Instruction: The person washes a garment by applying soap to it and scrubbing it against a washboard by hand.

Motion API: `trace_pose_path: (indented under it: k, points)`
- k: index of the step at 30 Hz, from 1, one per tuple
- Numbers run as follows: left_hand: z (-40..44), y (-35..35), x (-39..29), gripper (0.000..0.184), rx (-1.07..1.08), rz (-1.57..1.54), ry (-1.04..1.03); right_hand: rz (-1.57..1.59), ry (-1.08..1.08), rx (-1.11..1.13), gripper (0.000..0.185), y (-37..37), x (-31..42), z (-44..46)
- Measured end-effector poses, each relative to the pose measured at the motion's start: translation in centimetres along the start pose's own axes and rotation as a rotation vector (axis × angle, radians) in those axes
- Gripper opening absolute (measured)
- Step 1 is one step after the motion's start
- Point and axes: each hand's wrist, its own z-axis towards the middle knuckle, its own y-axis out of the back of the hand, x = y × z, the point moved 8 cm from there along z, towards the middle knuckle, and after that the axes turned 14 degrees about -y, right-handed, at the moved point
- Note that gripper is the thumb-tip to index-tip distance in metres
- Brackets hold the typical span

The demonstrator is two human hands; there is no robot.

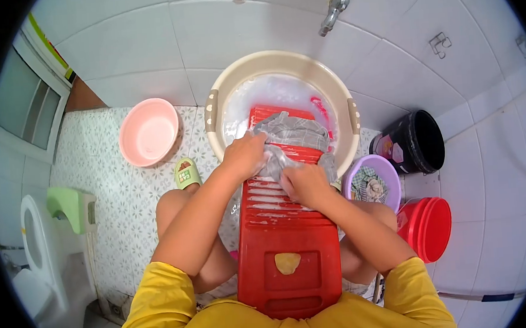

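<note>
A red washboard (286,235) leans from my lap into a large cream basin (280,59) of soapy water. Across its wet, sudsy ridges lies a grey cloth (297,131), its far part hanging toward the water. My left hand (245,156) grips the cloth at the board's left edge, fingers closed. Closer to me and to the right, my right hand (304,182) is closed on the near end of the same cloth. A yellowish piece of soap (287,263) rests in the board's recess. Something bright pink lies at the basin's right inner side.
A pink basin (150,132) and a green slipper (186,173) are on the left floor. At the right stand a black bucket (423,142), a purple basin (392,176) holding cloths and a red bucket (435,229). A tap (333,14) juts above; a toilet (33,235) is far left.
</note>
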Motion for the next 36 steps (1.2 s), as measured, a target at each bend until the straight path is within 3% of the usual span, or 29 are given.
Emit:
trace_pose_path:
  k: [2, 5, 9, 11, 12, 14, 15, 17, 20, 21, 24, 27, 28, 30, 31, 33, 34, 36]
  points:
    - [0.0, -0.3, -0.6, 0.036, -0.035, -0.047, -0.114, 0.04, 0.028, 0.053, 0.019, 0.7, 0.5, -1.6]
    - [-0.1, -0.6, -1.0, 0.038, -0.017, -0.059, -0.078, 0.021, -0.036, 0.101, 0.02, -0.1, -0.1, -1.0]
    - [0.0, -0.8, -0.9, 0.038, -0.029, -0.053, -0.061, -0.079, -0.106, -0.061, 0.022, -1.8, -2.3, 4.6]
    - [-0.2, 0.3, -0.9, 0.037, -0.236, 0.062, -0.065, -0.07, -0.139, -0.084, 0.023, -1.5, -3.1, 5.7]
    - [-0.3, 0.6, -1.3, 0.037, -0.236, 0.073, -0.076, 0.109, -0.11, -0.025, 0.023, -1.1, -3.6, 5.7]
    - [-1.1, 2.8, -4.3, 0.039, -0.49, 0.135, -0.372, 0.289, -0.075, 0.035, 0.024, -0.2, -4.7, 5.2]
    - [-0.9, 2.2, -4.8, 0.041, -0.428, 0.022, -0.5, 0.502, -0.152, 0.045, 0.024, 1.0, -5.6, 4.2]
    - [-1.3, 0.3, -4.8, 0.041, -0.341, 0.063, -0.506, 0.806, -0.271, 0.09, 0.029, 0.8, -8.6, 3.2]
    - [-0.7, -1.2, -5.0, 0.037, -0.287, 0.172, -0.501, 0.731, -0.238, -0.041, 0.035, 1.6, -10.1, 3.0]
    - [-0.1, -1.2, -4.6, 0.035, -0.299, 0.195, -0.49, 0.561, -0.235, -0.072, 0.043, 2.4, -9.7, 2.4]
    - [0.9, -0.8, -3.7, 0.024, -0.359, 0.229, -0.51, 0.419, -0.204, 0.011, 0.044, 1.4, -9.9, 1.8]
    - [0.2, 1.8, -3.4, 0.01, -0.487, -0.102, -0.427, 0.471, -0.132, -0.01, 0.04, 0.9, -10.8, 2.4]
    - [-0.4, 2.2, -4.1, 0.01, -0.479, -0.097, -0.432, 0.477, -0.137, -0.016, 0.04, 1.6, -11.0, 2.6]
    - [-1.3, -0.2, -4.7, 0.009, -0.131, -0.311, -0.397, 0.657, -0.148, 0.219, 0.033, 1.5, -10.6, 2.8]
    - [-2.3, -0.6, -5.7, 0.009, -0.129, -0.308, -0.396, 0.661, -0.147, 0.219, 0.033, 1.8, -10.4, 2.6]
    - [-4.1, -2.6, -9.6, 0.011, -0.005, -0.015, -0.624, 0.688, -0.014, 0.227, 0.031, 2.3, -9.2, 2.0]
    - [-4.0, -2.9, -10.1, 0.011, -0.001, -0.015, -0.621, 0.691, -0.015, 0.23, 0.031, 2.3, -9.1, 1.9]
    - [-3.1, -4.2, -9.3, 0.017, 0.075, 0.205, -0.41, 0.59, 0.114, 0.356, 0.026, 1.5, -7.8, 1.3]
